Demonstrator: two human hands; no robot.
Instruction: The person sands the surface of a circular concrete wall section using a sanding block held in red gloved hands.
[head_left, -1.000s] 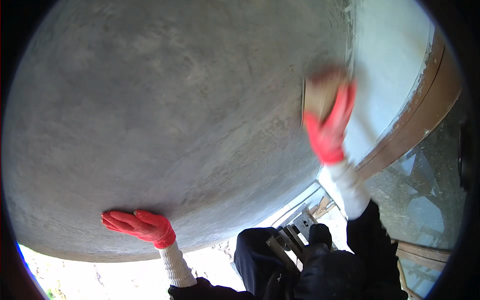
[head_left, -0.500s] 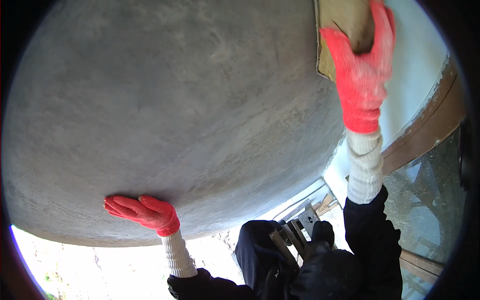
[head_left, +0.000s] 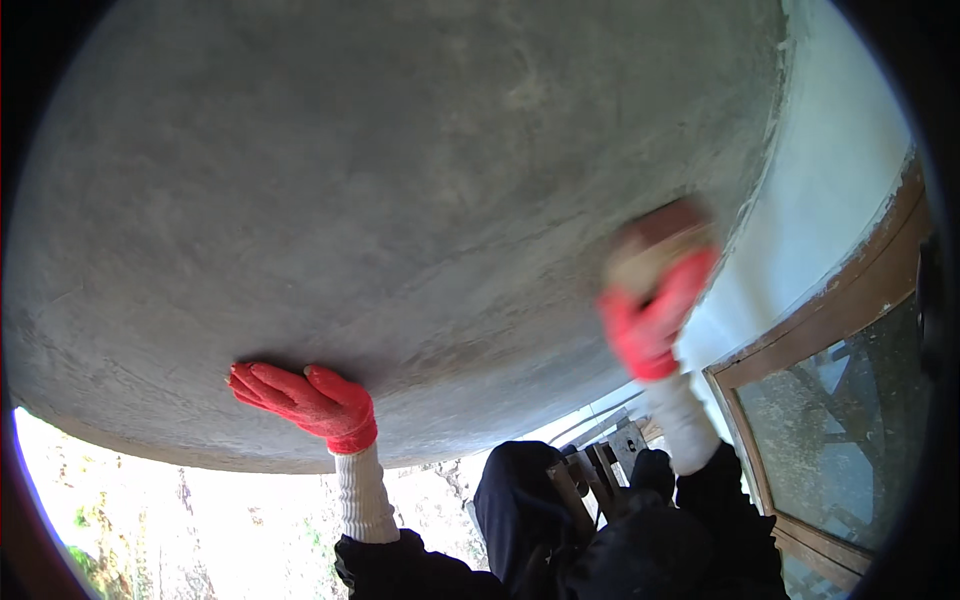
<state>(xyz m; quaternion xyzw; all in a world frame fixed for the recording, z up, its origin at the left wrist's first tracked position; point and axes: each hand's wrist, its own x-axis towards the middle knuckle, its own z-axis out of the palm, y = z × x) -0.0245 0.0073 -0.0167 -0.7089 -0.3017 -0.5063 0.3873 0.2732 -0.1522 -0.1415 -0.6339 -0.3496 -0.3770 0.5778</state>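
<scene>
A wide grey plastered surface [head_left: 420,200] spreads overhead, with a smooth, mottled finish. Against its lower left part my left hand [head_left: 310,400] rests, in a red glove, fingers stretched out flat and holding nothing. My right hand [head_left: 655,315], gloved in red too, is up at the right part of the surface. Its fingers are closed around a tan sheet of sandpaper [head_left: 640,255] with a reddish-brown face. Motion blurs the hand and the sheet, so the exact grip and contact are hard to see.
A pale wall [head_left: 810,190] meets the grey surface on the right. Below it is a brown-framed glass window [head_left: 830,420]. Beneath me, a metal and wood structure [head_left: 600,465] shows beside my dark-clothed legs [head_left: 515,510]. Bright ground lies beyond the lower left edge.
My right hand has moved down and slightly left with the sandpaper, away from the pale wall. The view has shifted a little; my left hand stays flat on the surface.
</scene>
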